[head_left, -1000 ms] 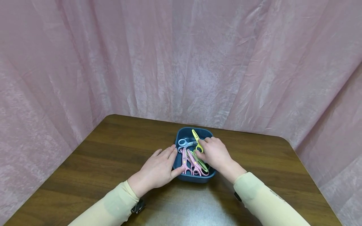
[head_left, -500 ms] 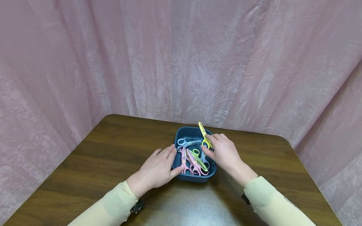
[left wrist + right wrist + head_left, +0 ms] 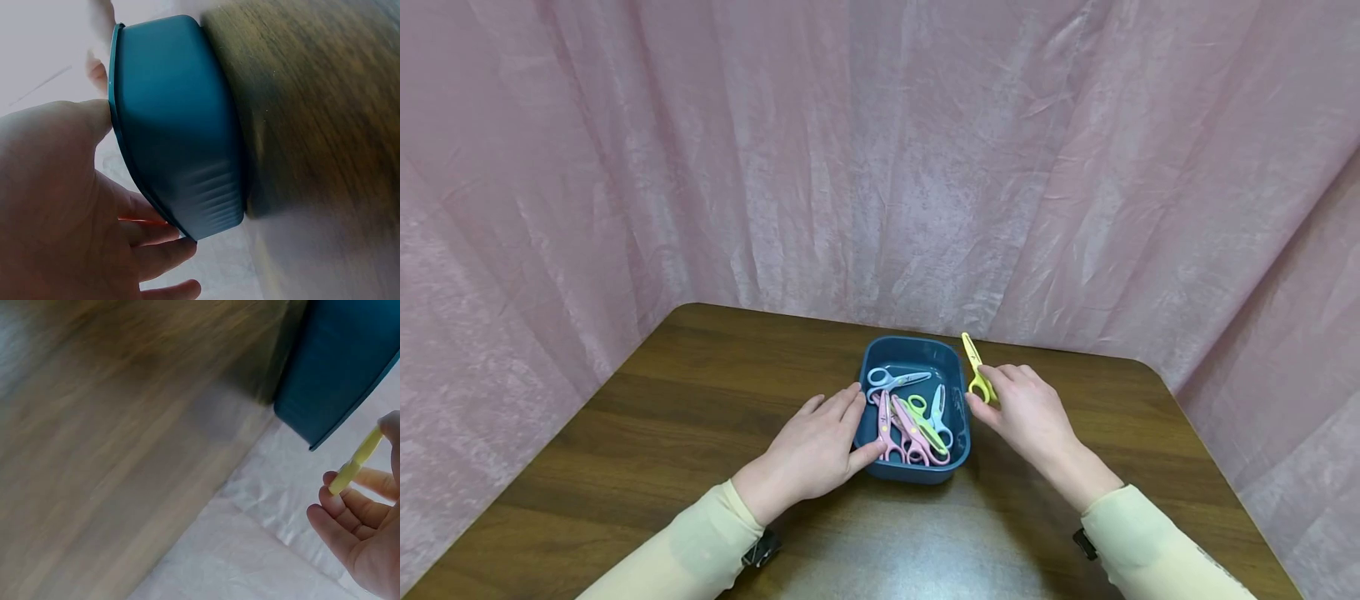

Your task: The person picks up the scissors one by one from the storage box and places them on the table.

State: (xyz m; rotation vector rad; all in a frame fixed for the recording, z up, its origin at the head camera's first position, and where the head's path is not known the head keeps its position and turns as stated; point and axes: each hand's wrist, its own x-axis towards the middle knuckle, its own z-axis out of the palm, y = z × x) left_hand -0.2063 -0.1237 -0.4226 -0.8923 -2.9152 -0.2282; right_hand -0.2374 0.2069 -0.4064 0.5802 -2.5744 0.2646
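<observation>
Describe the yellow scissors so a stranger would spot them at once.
On the brown table sits a dark blue tray. Just right of it, the right hand pinches the yellow scissors, the only visible pair outside the tray.

Soft light, pale glare on tabletop point(image 3: 887, 550), right-wrist view blurry

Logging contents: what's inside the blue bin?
Two blue scissors, one green scissors, at least two pink scissors. What lies under them is hidden; the left hand covers part of the bin's left rim.
</observation>
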